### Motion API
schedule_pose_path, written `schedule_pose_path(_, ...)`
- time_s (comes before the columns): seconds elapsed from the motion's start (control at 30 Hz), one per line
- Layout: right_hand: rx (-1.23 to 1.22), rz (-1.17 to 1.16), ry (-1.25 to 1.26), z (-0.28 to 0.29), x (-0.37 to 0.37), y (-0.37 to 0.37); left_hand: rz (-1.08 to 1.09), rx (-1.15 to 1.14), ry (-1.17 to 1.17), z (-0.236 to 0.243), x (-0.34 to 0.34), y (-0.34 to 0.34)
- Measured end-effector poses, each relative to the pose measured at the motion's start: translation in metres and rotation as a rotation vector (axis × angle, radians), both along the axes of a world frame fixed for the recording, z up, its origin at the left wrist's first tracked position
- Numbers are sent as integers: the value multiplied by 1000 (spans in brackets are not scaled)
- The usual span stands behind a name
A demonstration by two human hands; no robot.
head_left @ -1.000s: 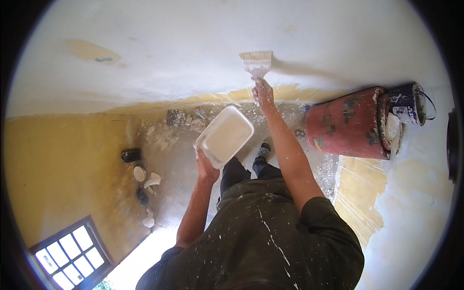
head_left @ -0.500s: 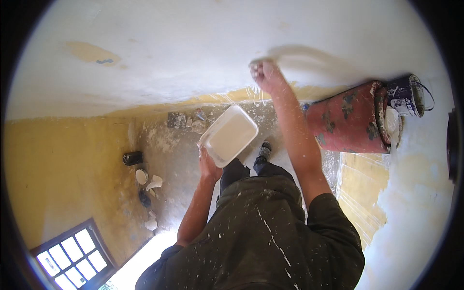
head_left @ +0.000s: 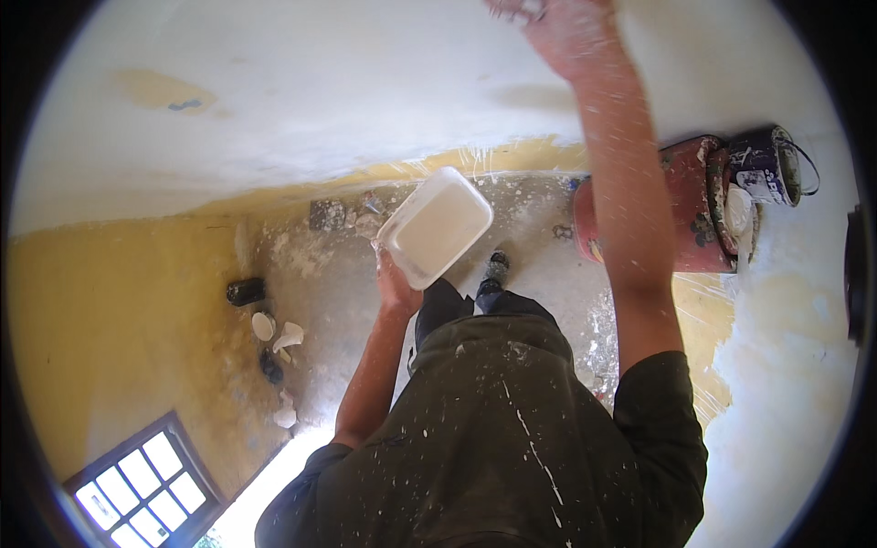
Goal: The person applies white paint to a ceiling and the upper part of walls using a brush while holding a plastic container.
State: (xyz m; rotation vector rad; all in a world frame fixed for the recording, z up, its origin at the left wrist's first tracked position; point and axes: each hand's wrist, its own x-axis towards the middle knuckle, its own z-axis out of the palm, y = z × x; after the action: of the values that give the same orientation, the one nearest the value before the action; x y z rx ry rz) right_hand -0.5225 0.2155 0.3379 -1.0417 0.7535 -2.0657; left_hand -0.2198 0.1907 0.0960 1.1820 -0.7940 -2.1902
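My left hand grips a shallow, white rectangular tub by its near left side. Whitish, smooth material covers the bottom of the tub. Up at the top edge of the view, my right hand is raised in front of the white-coated wall. Its fingers are curled and smeared with white, and the view partly cuts them off. Whatever they may hold cannot be made out. White specks dot my right forearm and my dark shirt.
A paint-stained red drum lies on the right, beside a dark bucket with a handle. Scraps and a black container lie along the yellow wall at left. White splatter marks the floor. A barred window is at lower left.
My right hand has moved up and to the right along the wall, reaching the top edge of the view. My left hand keeps the tub in nearly the same place.
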Motion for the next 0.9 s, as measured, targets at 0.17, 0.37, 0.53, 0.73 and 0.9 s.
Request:
schedule_pose_path(0.17,438,-352,110,-189,-33,-28,-34,16,17,-2,1,0)
schedule_pose_path(0.37,681,-297,-183,-361,16,8,21,85,-82,5,2,6)
schedule_pose_path(0.53,1148,-194,-617,-426,51,17,42,58,-105,-7,17,8)
schedule_pose_path(0.73,974,-126,-915,-457,31,1,16,10,-82,0,10,4)
schedule_pose_path(0.9,768,-66,-899,-330,-1,-36,59,57,-87,-1,13,7)
